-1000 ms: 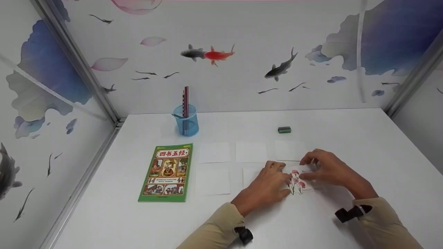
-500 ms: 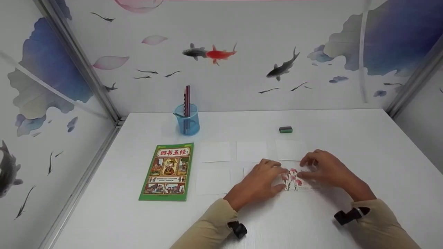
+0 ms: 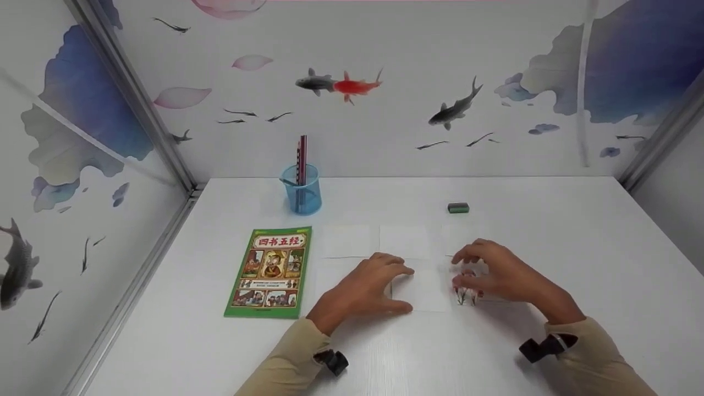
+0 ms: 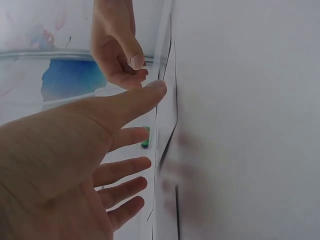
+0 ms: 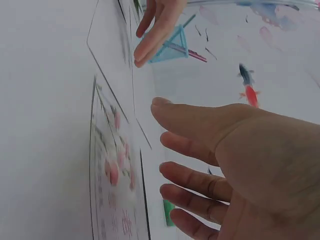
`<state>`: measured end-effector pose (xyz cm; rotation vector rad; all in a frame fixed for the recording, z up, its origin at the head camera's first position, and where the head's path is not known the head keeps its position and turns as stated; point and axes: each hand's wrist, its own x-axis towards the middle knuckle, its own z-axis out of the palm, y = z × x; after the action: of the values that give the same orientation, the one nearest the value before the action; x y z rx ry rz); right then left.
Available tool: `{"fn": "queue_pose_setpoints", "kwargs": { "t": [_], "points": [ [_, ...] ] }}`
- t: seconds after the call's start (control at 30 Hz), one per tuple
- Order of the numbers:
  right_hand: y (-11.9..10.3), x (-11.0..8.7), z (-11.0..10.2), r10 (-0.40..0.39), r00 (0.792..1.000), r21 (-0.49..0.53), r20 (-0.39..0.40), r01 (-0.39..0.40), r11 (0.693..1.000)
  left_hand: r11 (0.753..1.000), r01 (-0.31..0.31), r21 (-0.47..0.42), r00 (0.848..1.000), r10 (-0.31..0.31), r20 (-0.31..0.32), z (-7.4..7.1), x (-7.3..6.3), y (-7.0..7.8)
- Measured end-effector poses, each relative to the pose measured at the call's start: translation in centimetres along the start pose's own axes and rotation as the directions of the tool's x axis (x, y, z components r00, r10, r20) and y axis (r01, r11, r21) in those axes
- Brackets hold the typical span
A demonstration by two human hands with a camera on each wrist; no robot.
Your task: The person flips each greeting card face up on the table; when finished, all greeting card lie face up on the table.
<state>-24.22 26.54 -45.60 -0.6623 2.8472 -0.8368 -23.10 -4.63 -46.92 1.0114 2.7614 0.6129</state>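
Observation:
My left hand (image 3: 363,286) is held low over the white cards, fingers spread and relaxed, nothing between them. A blank white card (image 3: 423,291) lies just right of its fingertips. Over a white card with pink flowers (image 3: 465,297) hovers my right hand (image 3: 503,272), its thumb and fingers apart. That hand hides much of the flower card in the head view; the right wrist view shows its printed flowers and lettering. In both wrist views the palms and loosely extended fingers hold nothing.
Blank cards lie in a back row, including a left card (image 3: 346,242) and a middle card (image 3: 404,242). A green-bordered book (image 3: 269,275) lies at left. Behind stand a blue pencil cup (image 3: 305,195) and a small green-and-black block (image 3: 458,208).
My left hand has moved left, away from the flower card, uncovering the blank card beside it. My right hand has shifted slightly left and now covers more of the flower card.

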Motion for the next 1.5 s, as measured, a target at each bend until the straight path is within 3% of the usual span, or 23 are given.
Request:
{"fn": "queue_pose_setpoints", "kwargs": {
  "t": [0.23,0.47,0.7,0.87,0.97,1.07,1.13,1.3,1.4,1.5],
  "points": [
    [-2.7,1.6,1.8,-0.055,0.991,-0.087,0.121,0.066,0.994,1.0,0.021,0.004,1.0,-0.021,-0.002,0.0,-0.6,-0.4],
    [-2.9,1.8,3.1,-0.075,0.991,-0.12,0.11,0.088,0.989,0.995,-0.006,-0.099,0.999,0.002,-0.045,0.0,-0.8,-0.9],
    [-2.4,2.1,3.2,-0.056,0.995,0.101,0.087,0.047,0.994,0.988,-0.027,-0.149,0.997,0.016,-0.073,0.2,-0.7,-1.3],
    [-2.9,2.6,3.2,-0.035,0.999,0.331,0.002,0.032,0.943,0.974,0.012,-0.228,0.994,-0.037,-0.106,0.2,-0.6,-0.8],
    [-3.8,2.7,3.0,-0.014,0.997,0.449,-0.082,0.049,0.892,0.932,0.023,-0.363,0.99,-0.072,-0.123,0.0,-0.4,-0.5],
    [-4.7,2.8,3.1,-0.028,0.991,0.506,-0.134,0.093,0.858,0.844,0.028,-0.535,0.988,-0.105,-0.115,-0.2,-0.2,-0.3],
    [-5.3,2.8,3.2,-0.071,0.989,0.515,-0.128,0.128,0.847,0.785,0.024,-0.619,0.987,-0.116,-0.108,-0.3,-0.2,-0.2],
    [-5.7,2.8,3.8,-0.168,0.975,0.419,-0.147,0.215,0.882,0.684,0.009,-0.729,0.991,-0.106,-0.087,-0.4,-0.4,-0.6],
    [-5.5,2.8,4.0,-0.175,0.958,0.313,-0.228,0.242,0.919,0.635,0.014,-0.773,0.992,-0.108,-0.07,-0.3,-0.5,-1.1],
    [-5.0,2.9,4.1,-0.148,0.95,0.236,-0.273,0.216,0.948,0.585,0.015,-0.811,0.992,-0.11,-0.061,-0.3,-0.5,-1.4]
  ]
}}
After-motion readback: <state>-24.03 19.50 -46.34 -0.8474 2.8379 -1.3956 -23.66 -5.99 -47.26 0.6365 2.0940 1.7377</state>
